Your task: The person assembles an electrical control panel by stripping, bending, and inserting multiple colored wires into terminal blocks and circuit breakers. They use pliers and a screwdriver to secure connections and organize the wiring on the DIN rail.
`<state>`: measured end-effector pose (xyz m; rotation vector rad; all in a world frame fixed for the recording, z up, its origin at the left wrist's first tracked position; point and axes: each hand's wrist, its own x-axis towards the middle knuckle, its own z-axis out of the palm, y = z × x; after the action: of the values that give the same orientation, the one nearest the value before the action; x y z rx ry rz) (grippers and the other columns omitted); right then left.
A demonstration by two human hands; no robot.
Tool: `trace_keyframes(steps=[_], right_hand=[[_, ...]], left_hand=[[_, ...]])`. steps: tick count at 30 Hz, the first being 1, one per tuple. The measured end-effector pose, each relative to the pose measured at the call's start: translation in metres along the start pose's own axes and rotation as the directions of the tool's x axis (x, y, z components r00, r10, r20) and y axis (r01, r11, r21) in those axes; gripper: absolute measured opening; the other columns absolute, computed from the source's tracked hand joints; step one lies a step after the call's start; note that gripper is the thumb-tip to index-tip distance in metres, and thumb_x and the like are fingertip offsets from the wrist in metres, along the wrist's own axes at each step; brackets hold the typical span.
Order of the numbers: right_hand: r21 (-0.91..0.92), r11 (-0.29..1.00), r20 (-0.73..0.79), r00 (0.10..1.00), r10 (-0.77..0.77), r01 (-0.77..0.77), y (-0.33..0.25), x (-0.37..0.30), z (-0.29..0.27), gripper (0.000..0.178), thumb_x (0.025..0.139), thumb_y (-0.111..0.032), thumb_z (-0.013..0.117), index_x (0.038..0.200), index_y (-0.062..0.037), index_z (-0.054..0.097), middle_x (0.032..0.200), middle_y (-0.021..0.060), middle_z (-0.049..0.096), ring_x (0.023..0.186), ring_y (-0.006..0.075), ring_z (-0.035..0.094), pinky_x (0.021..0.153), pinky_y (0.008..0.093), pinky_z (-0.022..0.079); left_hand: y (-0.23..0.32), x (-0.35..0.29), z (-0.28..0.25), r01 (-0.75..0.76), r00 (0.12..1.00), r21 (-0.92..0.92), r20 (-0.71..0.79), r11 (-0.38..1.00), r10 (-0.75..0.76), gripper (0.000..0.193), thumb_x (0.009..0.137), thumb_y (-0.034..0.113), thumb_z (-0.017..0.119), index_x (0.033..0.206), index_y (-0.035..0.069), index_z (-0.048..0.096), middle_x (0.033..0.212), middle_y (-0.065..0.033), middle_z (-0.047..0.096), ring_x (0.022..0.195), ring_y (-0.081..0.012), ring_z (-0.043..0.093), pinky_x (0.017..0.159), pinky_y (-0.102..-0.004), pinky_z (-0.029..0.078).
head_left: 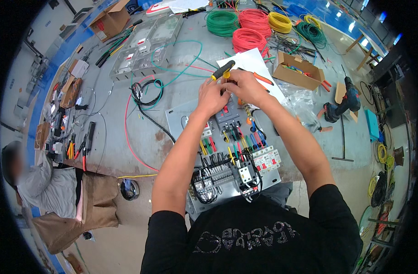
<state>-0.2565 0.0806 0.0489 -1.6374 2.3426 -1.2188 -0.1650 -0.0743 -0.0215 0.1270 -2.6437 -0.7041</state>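
The left hand [211, 97] and right hand [246, 86] are brought together, fingers bent, over the far end of the breaker [227, 117], which is mounted on the panel [176, 119]. A screwdriver [222, 71] is seen at the fingertips; by which hand it is gripped cannot be told. Paper [252, 59] is partly covered by the right hand.

Grey worktable [115, 137] bearing green wire coil [221, 26], red coils [249, 44], yellow coil [280, 24], open cardboard box [295, 79], wired metal panel [175, 119]
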Motion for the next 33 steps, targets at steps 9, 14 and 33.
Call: trace_keyframes(steps=[9, 14, 33], right_hand=[[0.121, 0.992, -0.174, 0.984, -0.024, 0.046, -0.004, -0.014, 0.004, 0.019, 0.094, -0.012, 0.073, 0.106, 0.0016, 0.076, 0.1, 0.0173, 0.074, 0.089, 0.032, 0.071, 0.081, 0.04, 0.055], [0.17, 0.985, -0.187, 0.98, 0.069, -0.037, -0.005, -0.01, 0.01, 0.02, 0.094, -0.015, 0.072, 0.107, -0.0005, 0.078, 0.1, 0.019, 0.074, 0.092, 0.0345, 0.071, 0.083, 0.0409, 0.055], [0.608, 0.787, -0.111, 0.97, 0.216, -0.106, -0.056, 0.0, -0.027, 0.019, 0.101, -0.015, 0.07, 0.106, 0.0037, 0.071, 0.09, 0.0081, 0.074, 0.082, 0.0123, 0.072, 0.075, 0.0275, 0.06]], left_hand=[[0.014, 0.0, -0.007, 0.125, 0.992, 0.126, -0.014, 0.984, -0.124, 0.04, 0.089, 0.021, 0.069, 0.127, 0.01, 0.074, 0.156, -0.0178, 0.053, 0.147, -0.0438, 0.042, 0.123, -0.0538, 0.03], [0.01, -0.002, -0.007, 0.091, 0.983, 0.06, -0.164, 0.994, -0.08, 0.018, 0.086, 0.009, 0.071, 0.102, 0.004, 0.076, 0.153, -0.0196, 0.055, 0.148, -0.0447, 0.04, 0.12, -0.0615, 0.029], [-0.054, -0.082, -0.121, 0.159, 0.929, 0.016, -0.34, 0.987, -0.144, 0.023, 0.096, 0.021, 0.073, 0.111, 0.004, 0.068, 0.096, -0.0187, 0.075, 0.086, -0.038, 0.072, 0.073, -0.0449, 0.055]])
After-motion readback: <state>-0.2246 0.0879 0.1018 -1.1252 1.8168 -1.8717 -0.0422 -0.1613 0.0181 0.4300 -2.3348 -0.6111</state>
